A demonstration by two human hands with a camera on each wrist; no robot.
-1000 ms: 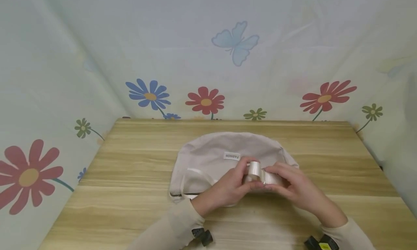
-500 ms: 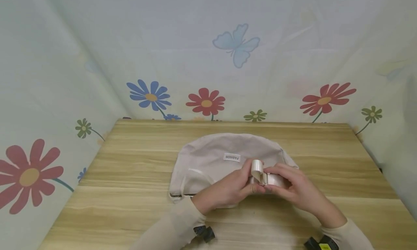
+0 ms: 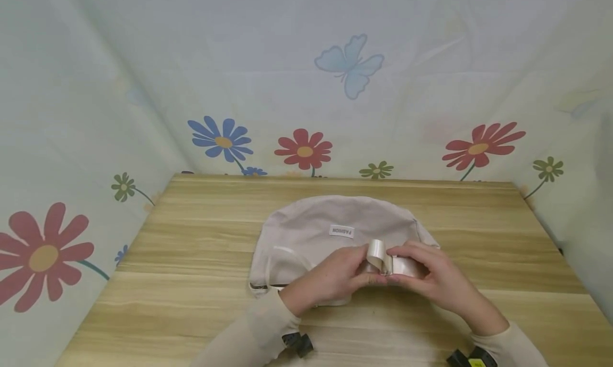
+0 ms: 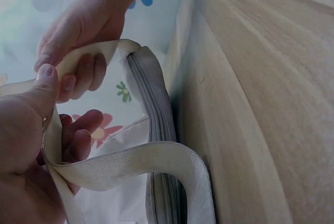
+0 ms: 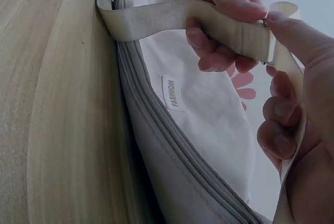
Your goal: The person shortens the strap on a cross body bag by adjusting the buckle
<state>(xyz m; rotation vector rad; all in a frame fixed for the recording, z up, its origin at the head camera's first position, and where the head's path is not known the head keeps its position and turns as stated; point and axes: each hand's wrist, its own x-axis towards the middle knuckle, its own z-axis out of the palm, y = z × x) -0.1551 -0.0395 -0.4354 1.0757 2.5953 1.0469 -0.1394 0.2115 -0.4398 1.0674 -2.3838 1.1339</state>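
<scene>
A pale beige bag (image 3: 306, 218) with a sewn-on label (image 3: 342, 231) lies on the table. Its webbing strap (image 5: 151, 20) is lifted off the near side, and both hands hold it. My left hand (image 3: 342, 271) pinches the strap beside a slim slide buckle (image 5: 270, 49). My right hand (image 3: 431, 268) grips the webbing on the other side of that buckle, thumb and fingers nearly meeting the left ones. Between the hands a short loop (image 3: 375, 252) of webbing stands up. In the left wrist view, a slack length of strap (image 4: 120, 166) curves down toward the table.
The bag's zipper (image 5: 177, 151) runs along its side close to the wooden tabletop (image 3: 191, 250). Flower-printed cloth (image 3: 258, 80) surrounds the table at the back and sides. Black wrist devices (image 3: 299, 344) sit on both sleeves.
The standing loop of webbing has tilted and changed shape between the hands. Both hands have shifted only slightly, keeping hold of the strap. The bag has stayed in place.
</scene>
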